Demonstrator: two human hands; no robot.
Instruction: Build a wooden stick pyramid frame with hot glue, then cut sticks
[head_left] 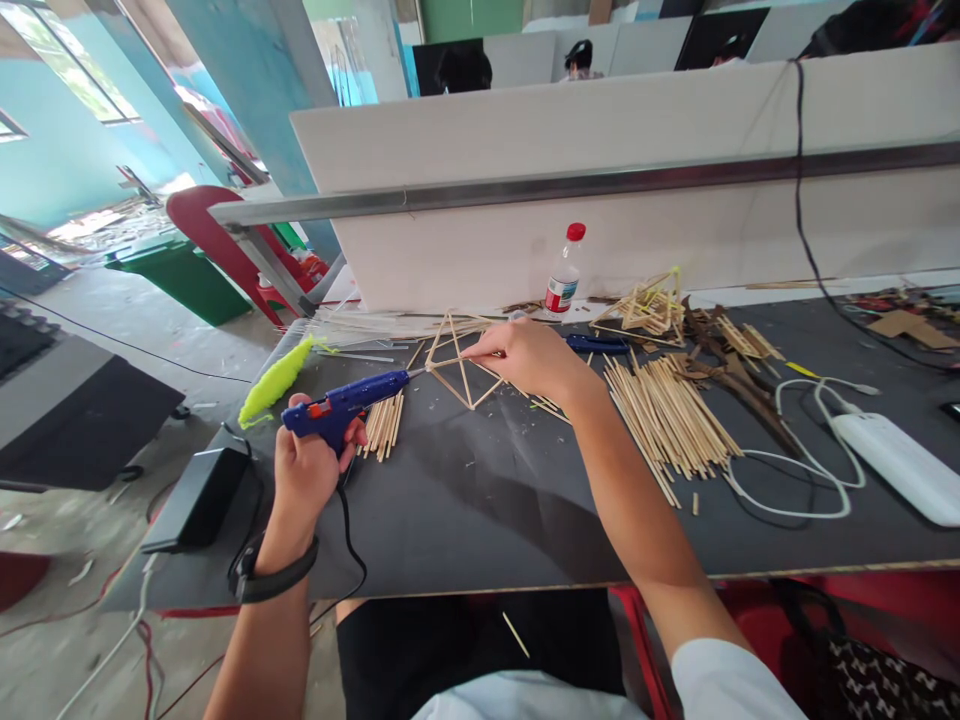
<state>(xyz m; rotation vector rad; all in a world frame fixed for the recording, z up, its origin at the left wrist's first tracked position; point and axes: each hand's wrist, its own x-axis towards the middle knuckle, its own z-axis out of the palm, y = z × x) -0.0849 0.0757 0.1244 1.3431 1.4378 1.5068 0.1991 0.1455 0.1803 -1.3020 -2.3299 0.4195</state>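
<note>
My left hand (pixel 307 465) grips a blue hot-glue gun (pixel 346 402), its nozzle pointing right at a corner of a frame of thin wooden sticks (pixel 459 362) lying on the dark table (pixel 487 500). My right hand (pixel 525 355) pinches a stick of that frame from the right side, fingers closed on it. A black band sits on my left wrist. The gun's black cord runs down off the table's front edge.
A small bundle of sticks (pixel 384 425) lies by the gun; a large pile (pixel 667 415) is at right. Behind: a finished stick shape (pixel 646 305), a red-capped bottle (pixel 562 272), a yellow-green fluffy thing (pixel 276 380), a white power strip (pixel 896 465) with cable, a black adapter (pixel 196 498).
</note>
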